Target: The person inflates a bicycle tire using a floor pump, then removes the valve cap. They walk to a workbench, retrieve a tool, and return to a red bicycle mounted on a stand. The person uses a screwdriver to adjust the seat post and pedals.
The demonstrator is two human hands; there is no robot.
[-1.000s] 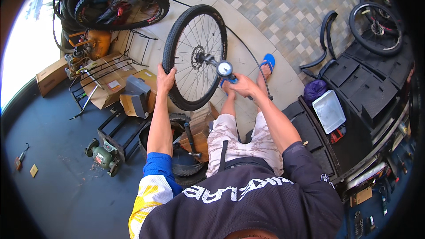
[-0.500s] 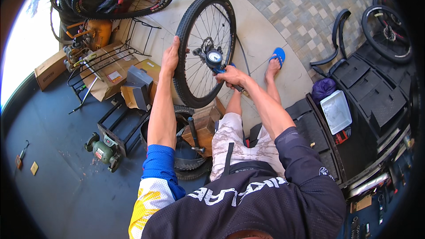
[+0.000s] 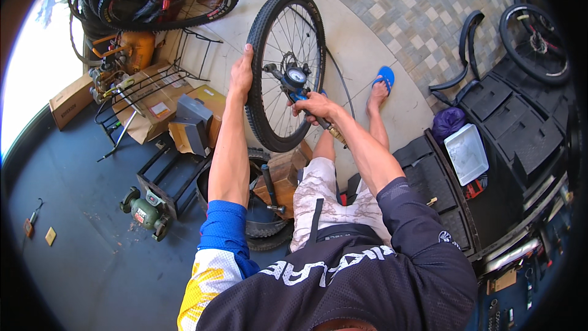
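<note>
A bicycle wheel with a knobby black tire (image 3: 255,116) stands upright before me, slightly tilted. My left hand (image 3: 242,75) is closed on the tire's left side, thumb up along the tread; its other fingers are mostly hidden. In my right hand (image 3: 317,107) is a blue tire inflator gun with a round dial gauge (image 3: 297,76), my fingers wrapped round its handle. The gauge sits in front of the spokes, close to the hub. A brass fitting (image 3: 335,133) shows below the handle. Whether the inflator is joined to the valve I cannot tell.
A black hose (image 3: 344,86) runs behind the wheel. Left are a mounted wheel (image 3: 168,21), an orange tank (image 3: 139,49), cardboard boxes (image 3: 150,110) and a green bench grinder (image 3: 147,213). A wooden block (image 3: 283,178) is near my legs. Right lie a white tray (image 3: 467,154) and black cases (image 3: 508,116).
The inflator and my right hand have shifted slightly left and tilted, showing more of the brass fitting. My left hand and the wheel's near edge have moved a little right.
</note>
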